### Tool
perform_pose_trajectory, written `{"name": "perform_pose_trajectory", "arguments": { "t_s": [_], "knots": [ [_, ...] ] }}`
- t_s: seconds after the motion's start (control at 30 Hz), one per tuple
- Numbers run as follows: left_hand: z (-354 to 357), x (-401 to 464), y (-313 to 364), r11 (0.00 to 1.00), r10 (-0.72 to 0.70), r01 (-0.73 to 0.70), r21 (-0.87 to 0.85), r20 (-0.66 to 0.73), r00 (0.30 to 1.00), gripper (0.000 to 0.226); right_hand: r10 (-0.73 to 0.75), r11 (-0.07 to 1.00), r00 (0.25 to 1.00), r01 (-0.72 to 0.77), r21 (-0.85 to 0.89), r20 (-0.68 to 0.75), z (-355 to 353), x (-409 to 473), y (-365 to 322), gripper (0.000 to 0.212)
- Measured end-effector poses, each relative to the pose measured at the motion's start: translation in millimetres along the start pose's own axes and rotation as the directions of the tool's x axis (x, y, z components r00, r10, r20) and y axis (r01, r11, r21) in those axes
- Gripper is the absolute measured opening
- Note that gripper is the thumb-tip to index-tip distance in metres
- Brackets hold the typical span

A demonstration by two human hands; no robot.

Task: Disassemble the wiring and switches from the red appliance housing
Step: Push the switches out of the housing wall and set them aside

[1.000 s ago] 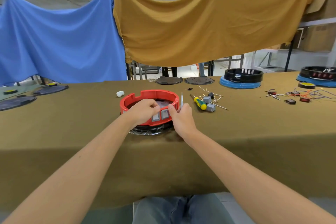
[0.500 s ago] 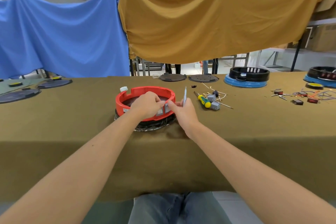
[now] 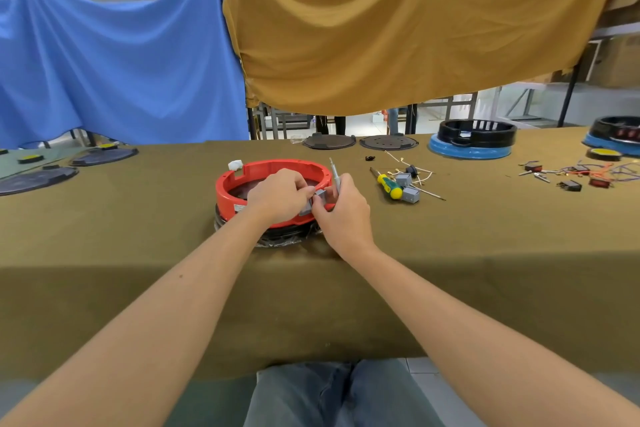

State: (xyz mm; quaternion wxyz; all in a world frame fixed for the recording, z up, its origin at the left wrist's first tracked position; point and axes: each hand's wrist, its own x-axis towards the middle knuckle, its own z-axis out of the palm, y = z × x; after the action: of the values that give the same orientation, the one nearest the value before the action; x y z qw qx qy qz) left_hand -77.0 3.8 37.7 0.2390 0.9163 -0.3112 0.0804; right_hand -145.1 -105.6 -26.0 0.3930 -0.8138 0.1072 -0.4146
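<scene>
My left hand (image 3: 280, 196) curls over the near rim of the round red plastic appliance housing (image 3: 235, 184), fingers pinching a small grey switch block (image 3: 320, 196) that sits at the housing's front wall. I hold it there so the block cannot twist while I work it loose. My right hand (image 3: 343, 211) comes in from the right side of the housing, thumb and forefinger pinching the same grey block, with a slim grey metal screwdriver (image 3: 334, 173) tucked under the other fingers, its tip pointing up and away so it stays ready without getting in the way. The housing rests on a black base (image 3: 277, 236) near the front edge of the olive-cloth desk (image 3: 138, 236), close to me, which keeps both wrists low and steady. To the right of the housing lie a yellow-and-green handled screwdriver (image 3: 388, 182), two more grey switch blocks (image 3: 410, 192) and loose pale wires (image 3: 420, 177), parked within easy reach. A small white lump (image 3: 234, 165) sits at the housing's far left rim. I judge this switch is nearly free; a firm, straight pull should bring it out. Whether wires trail behind it, I cannot tell.
</scene>
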Motion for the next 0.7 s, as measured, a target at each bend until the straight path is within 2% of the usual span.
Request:
{"name": "perform_pose_trajectory", "arguments": {
  "t_s": [0.13, 0.23, 0.3, 0.4, 0.5, 0.57, 0.7],
  "knots": [
    [-3, 1, 1, 0.996, 0.022, -0.024, 0.081, 0.027, 0.999, 0.035, 0.026, 0.996, 0.993, -0.035, 0.077, 0.115, -9, 11, -1, 0.022],
    [-1, 1, 0, 0.999, 0.033, -0.033, 0.031, -0.011, 0.999, 0.035, 0.08, 0.97, 0.982, -0.116, 0.213, 0.173, -12, 12, -2, 0.024],
    [1, 1, -1, 1.0, 0.024, -0.025, -0.011, -0.028, 0.999, 0.034, 0.14, 0.954, 0.975, -0.179, 0.24, 0.173, -14, 8, -2, 0.024],
    [2, 1, 0, 0.998, -0.003, 0.001, -0.057, -0.032, 0.999, 0.035, 0.185, 0.964, 0.944, -0.228, 0.134, 0.273, -25, 6, 0, 0.031],
    [3, 2, 0, 0.997, -0.023, 0.02, -0.076, -0.036, 0.999, 0.034, 0.118, 0.993, 0.92, -0.113, -0.034, 0.373, -39, 2, 6, 0.036],
    [3, 2, -1, 0.997, -0.022, 0.019, -0.078, -0.039, 0.999, 0.034, 0.088, 0.996, 0.932, -0.086, -0.02, 0.351, -45, -1, 13, 0.032],
    [2, 2, -1, 0.995, -0.022, 0.02, -0.099, -0.025, 0.999, 0.035, 0.117, 0.985, 0.951, -0.148, 0.089, 0.287, -49, -5, 18, 0.02]
  ]
}}
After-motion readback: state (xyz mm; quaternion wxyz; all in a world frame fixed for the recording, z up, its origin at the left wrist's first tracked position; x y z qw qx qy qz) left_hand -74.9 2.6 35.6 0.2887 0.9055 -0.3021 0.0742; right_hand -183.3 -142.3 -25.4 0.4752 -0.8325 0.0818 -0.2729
